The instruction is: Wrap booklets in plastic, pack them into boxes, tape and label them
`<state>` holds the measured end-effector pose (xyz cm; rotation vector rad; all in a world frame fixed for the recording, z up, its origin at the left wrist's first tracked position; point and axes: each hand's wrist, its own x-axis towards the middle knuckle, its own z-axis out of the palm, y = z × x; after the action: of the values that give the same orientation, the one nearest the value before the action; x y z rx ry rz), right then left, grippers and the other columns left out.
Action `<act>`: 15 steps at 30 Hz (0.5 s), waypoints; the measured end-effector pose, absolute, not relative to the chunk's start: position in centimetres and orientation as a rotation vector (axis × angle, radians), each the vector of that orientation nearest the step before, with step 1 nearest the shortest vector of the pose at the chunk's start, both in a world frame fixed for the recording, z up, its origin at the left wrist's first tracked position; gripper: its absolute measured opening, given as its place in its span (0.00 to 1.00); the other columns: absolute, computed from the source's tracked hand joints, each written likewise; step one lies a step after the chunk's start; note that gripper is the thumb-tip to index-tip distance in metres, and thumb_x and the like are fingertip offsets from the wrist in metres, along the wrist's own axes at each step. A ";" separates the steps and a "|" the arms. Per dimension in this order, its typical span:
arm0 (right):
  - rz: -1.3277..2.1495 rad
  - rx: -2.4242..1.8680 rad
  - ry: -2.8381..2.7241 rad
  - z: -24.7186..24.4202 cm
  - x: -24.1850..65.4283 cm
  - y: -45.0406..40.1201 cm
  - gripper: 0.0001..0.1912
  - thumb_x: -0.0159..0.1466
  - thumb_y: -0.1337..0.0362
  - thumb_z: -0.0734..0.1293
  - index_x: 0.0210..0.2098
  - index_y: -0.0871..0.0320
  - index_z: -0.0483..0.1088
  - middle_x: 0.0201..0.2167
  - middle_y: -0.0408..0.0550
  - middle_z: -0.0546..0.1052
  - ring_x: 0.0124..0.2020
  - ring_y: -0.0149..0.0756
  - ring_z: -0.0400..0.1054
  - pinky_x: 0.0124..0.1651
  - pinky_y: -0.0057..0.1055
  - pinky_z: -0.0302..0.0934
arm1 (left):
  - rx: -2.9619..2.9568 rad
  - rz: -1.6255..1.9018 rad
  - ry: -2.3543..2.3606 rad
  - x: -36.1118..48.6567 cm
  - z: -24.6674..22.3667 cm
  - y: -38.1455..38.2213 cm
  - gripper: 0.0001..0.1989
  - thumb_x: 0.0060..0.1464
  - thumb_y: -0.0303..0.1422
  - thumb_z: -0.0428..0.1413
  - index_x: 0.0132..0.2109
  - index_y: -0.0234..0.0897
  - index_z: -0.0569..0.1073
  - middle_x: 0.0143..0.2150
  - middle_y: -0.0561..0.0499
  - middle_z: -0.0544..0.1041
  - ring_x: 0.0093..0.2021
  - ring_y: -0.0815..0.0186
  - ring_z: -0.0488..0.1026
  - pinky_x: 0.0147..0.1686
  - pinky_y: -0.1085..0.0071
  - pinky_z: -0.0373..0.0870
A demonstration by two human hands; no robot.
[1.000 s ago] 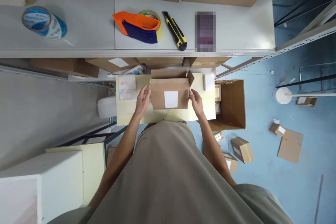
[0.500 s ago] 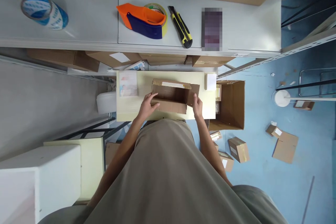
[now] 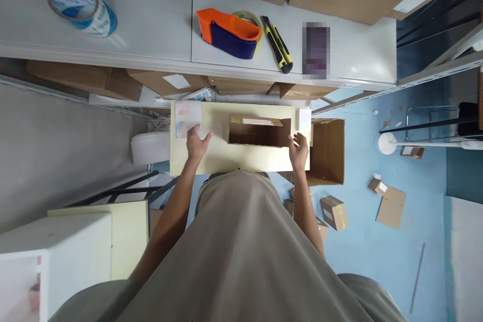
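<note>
An open cardboard box (image 3: 256, 135) stands on the pale yellow table (image 3: 222, 161), with a white label strip along its far side. My left hand (image 3: 196, 146) is off the box, thumb and fingers apart, at the lower right corner of a pale printed sheet (image 3: 187, 113). To the right of the box, my right hand (image 3: 298, 152) has loosely curled, parted fingers and holds nothing. Its fingertips are close to the box's right end; whether they touch it I cannot tell. A white flat item (image 3: 304, 118) lies just beyond that hand.
On the grey shelf above are a blue-and-white tape roll (image 3: 83, 9), an orange-and-blue tape dispenser (image 3: 230, 34), a yellow-black utility knife (image 3: 277, 44) and a blurred dark item (image 3: 316, 50). A large open carton (image 3: 330, 151) stands right of the table. Smaller boxes (image 3: 334, 212) lie on the floor.
Both hands have let go of the cardboard box. The left moved left toward the printed sheet, the right slightly right. The box's near and right flaps no longer stick out. The view shifted slightly.
</note>
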<state>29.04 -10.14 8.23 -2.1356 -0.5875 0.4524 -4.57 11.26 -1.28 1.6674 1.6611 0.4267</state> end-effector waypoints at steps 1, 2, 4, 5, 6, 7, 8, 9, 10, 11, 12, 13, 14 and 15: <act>0.413 -2.156 -0.609 8.9 28.6 -10.3 0.35 0.69 0.39 0.68 0.63 0.60 0.71 0.60 0.67 0.79 0.61 0.54 0.75 0.62 0.54 0.72 | 1.715 0.334 1.733 -5.4 -2.0 12.6 0.34 0.60 0.42 0.66 0.68 0.31 0.70 0.69 0.30 0.72 0.72 0.43 0.66 0.72 0.49 0.64; 0.376 -2.179 -0.638 9.6 28.1 -10.5 0.34 0.69 0.40 0.68 0.62 0.60 0.72 0.60 0.66 0.79 0.62 0.54 0.75 0.62 0.53 0.71 | 1.753 0.232 1.787 -6.1 -2.6 13.9 0.33 0.60 0.41 0.66 0.67 0.28 0.71 0.70 0.29 0.70 0.74 0.42 0.63 0.75 0.49 0.59; 0.307 -2.221 -0.705 10.7 27.1 -10.7 0.32 0.70 0.41 0.68 0.61 0.60 0.73 0.60 0.65 0.79 0.62 0.52 0.75 0.63 0.52 0.71 | 1.812 0.057 1.817 -6.9 -3.8 15.7 0.34 0.62 0.39 0.65 0.68 0.25 0.69 0.75 0.27 0.64 0.77 0.42 0.58 0.77 0.52 0.55; 0.282 -2.234 -0.737 11.2 26.6 -10.8 0.31 0.71 0.42 0.67 0.61 0.60 0.74 0.60 0.65 0.80 0.61 0.52 0.76 0.63 0.51 0.72 | 1.843 -0.004 1.803 -7.0 -4.4 16.2 0.34 0.63 0.39 0.64 0.69 0.24 0.68 0.77 0.27 0.61 0.77 0.43 0.57 0.77 0.54 0.55; 0.260 -2.245 -0.766 11.7 26.1 -10.9 0.30 0.72 0.42 0.67 0.60 0.60 0.74 0.60 0.64 0.80 0.60 0.51 0.76 0.62 0.51 0.72 | 1.880 -0.045 1.779 -7.1 -4.8 16.5 0.34 0.63 0.39 0.63 0.69 0.24 0.67 0.78 0.28 0.59 0.78 0.43 0.56 0.76 0.55 0.55; 0.238 -2.257 -0.788 12.1 25.6 -10.9 0.30 0.72 0.42 0.66 0.60 0.59 0.75 0.59 0.63 0.81 0.60 0.51 0.77 0.62 0.50 0.72 | 1.921 -0.071 1.753 -7.0 -5.2 16.7 0.34 0.64 0.40 0.63 0.70 0.24 0.67 0.78 0.29 0.59 0.78 0.42 0.56 0.76 0.54 0.57; 0.218 -2.270 -0.802 12.4 25.1 -11.0 0.29 0.72 0.42 0.66 0.59 0.59 0.76 0.58 0.63 0.81 0.59 0.51 0.77 0.61 0.50 0.73 | 1.960 -0.088 1.734 -7.0 -5.4 16.7 0.35 0.63 0.40 0.62 0.70 0.25 0.67 0.78 0.29 0.59 0.77 0.41 0.57 0.75 0.54 0.59; 0.204 -2.283 -0.811 12.7 24.6 -11.1 0.29 0.72 0.42 0.66 0.58 0.59 0.76 0.57 0.62 0.82 0.58 0.51 0.78 0.61 0.50 0.73 | 1.994 -0.100 1.725 -6.8 -5.7 16.6 0.36 0.63 0.41 0.62 0.71 0.25 0.67 0.77 0.29 0.60 0.77 0.40 0.57 0.74 0.52 0.61; 0.199 -2.295 -0.815 13.0 24.2 -11.2 0.29 0.72 0.42 0.66 0.57 0.59 0.77 0.56 0.62 0.82 0.57 0.51 0.78 0.61 0.50 0.73 | 2.022 -0.110 1.721 -6.7 -5.8 16.6 0.36 0.62 0.41 0.62 0.71 0.25 0.66 0.77 0.28 0.60 0.76 0.39 0.57 0.73 0.51 0.63; 0.201 -2.304 -0.811 13.2 23.8 -11.3 0.29 0.72 0.42 0.66 0.56 0.59 0.78 0.55 0.62 0.82 0.56 0.51 0.79 0.60 0.49 0.74 | 2.043 -0.123 1.713 -6.6 -5.9 16.5 0.37 0.62 0.40 0.61 0.71 0.24 0.65 0.76 0.27 0.60 0.76 0.38 0.57 0.71 0.49 0.64; 0.213 -2.307 -0.802 13.4 23.3 -11.4 0.28 0.72 0.42 0.66 0.56 0.60 0.78 0.54 0.62 0.83 0.56 0.51 0.79 0.60 0.49 0.74 | 2.052 -0.143 1.711 -6.5 -6.0 16.6 0.37 0.62 0.39 0.60 0.72 0.22 0.65 0.76 0.26 0.60 0.76 0.37 0.56 0.70 0.49 0.66; 0.231 -2.307 -0.787 13.6 22.9 -11.6 0.28 0.72 0.42 0.66 0.55 0.60 0.78 0.54 0.61 0.83 0.55 0.50 0.79 0.60 0.48 0.74 | 2.051 -0.165 1.711 -6.3 -6.0 16.6 0.36 0.62 0.36 0.59 0.72 0.20 0.64 0.76 0.24 0.59 0.77 0.36 0.55 0.69 0.48 0.68; 0.250 -2.304 -0.770 13.8 22.5 -11.6 0.28 0.72 0.42 0.66 0.55 0.59 0.79 0.54 0.61 0.83 0.55 0.49 0.80 0.60 0.48 0.74 | 2.044 -0.185 1.710 -6.2 -6.0 16.8 0.35 0.62 0.34 0.57 0.71 0.18 0.64 0.76 0.23 0.59 0.77 0.35 0.55 0.67 0.48 0.70; 0.263 -2.302 -0.757 13.9 22.1 -11.7 0.28 0.72 0.42 0.66 0.54 0.59 0.79 0.54 0.60 0.83 0.54 0.49 0.80 0.60 0.48 0.74 | 2.031 -0.196 1.714 -6.0 -6.0 17.0 0.34 0.62 0.32 0.56 0.71 0.17 0.65 0.76 0.21 0.59 0.76 0.34 0.55 0.66 0.48 0.71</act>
<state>22.13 -11.69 13.94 -2.3021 -0.7567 0.2634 -5.99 16.97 -5.96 2.0309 1.7138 -0.1962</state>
